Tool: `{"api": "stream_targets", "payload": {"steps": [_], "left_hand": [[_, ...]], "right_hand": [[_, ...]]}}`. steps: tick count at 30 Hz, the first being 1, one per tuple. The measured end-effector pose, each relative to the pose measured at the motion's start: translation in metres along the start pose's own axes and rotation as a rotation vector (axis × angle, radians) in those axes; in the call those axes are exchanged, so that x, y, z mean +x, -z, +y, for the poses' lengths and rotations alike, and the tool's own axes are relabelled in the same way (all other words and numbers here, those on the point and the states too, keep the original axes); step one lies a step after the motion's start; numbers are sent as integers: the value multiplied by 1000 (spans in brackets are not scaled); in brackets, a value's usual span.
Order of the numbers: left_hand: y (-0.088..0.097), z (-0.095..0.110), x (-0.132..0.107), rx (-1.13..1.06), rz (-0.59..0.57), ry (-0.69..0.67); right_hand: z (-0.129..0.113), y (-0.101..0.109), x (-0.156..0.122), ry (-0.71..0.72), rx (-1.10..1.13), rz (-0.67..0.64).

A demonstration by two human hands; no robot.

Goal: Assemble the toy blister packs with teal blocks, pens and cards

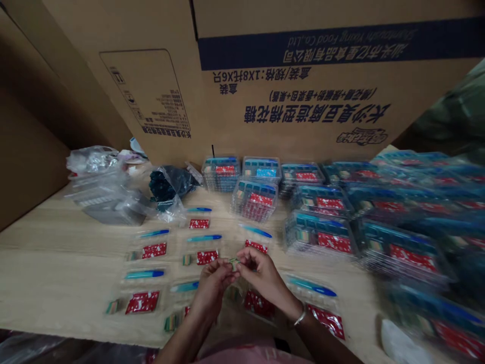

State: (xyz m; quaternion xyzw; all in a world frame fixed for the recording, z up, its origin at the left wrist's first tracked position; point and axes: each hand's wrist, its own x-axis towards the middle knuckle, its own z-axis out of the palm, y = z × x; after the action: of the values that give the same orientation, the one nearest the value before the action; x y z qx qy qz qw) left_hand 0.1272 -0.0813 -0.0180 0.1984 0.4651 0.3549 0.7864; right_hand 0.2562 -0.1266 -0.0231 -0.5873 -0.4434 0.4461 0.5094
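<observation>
Above the laid-out trays, my left hand (215, 283) and my right hand (261, 275) meet, fingertips pinched on a small pale-green piece (234, 263). Its exact kind is too small to make out. Under and around them lie shallow clear plastic trays (166, 298). Many carry a blue pen-shaped stick (144, 274) and a red packet with white marks (142, 302). Small striped blocks sit in several, such as the striped block (172, 322) beside my left forearm. My forearms hide parts of the nearest trays.
Stacks of filled clear trays (318, 235) stand at the right and back, blurred toward the right edge. Large cardboard boxes (227, 126) wall off the far side. At back left are a bag of dark packets (166, 184) and plastic-wrapped trays (113, 202). A white wad (397, 341) lies front right.
</observation>
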Motion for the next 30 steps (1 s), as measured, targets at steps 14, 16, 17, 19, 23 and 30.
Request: {"api": "stream_targets", "payload": {"steps": [14,16,17,19,23,30], "left_hand": [[4,5,-7,309,-53,-321],[4,9,-6,355,-90,-278],[3,11,-7,382,-122,-256],[3,14,-8,437,-195,-241],[7,19,-14,493,-352,-201],[12,16,-13,458,-375,-257]], "right_hand": [[-14,10,-10,134,-197,36],[-20,13,-10,157,-189,-27],[-23,14,-10,169,-192,-68],[-25,15,-8,182,-207,-129],[-17,15,-7,144,-160,-141],[-3,21,-14,66,66,-221]]}}
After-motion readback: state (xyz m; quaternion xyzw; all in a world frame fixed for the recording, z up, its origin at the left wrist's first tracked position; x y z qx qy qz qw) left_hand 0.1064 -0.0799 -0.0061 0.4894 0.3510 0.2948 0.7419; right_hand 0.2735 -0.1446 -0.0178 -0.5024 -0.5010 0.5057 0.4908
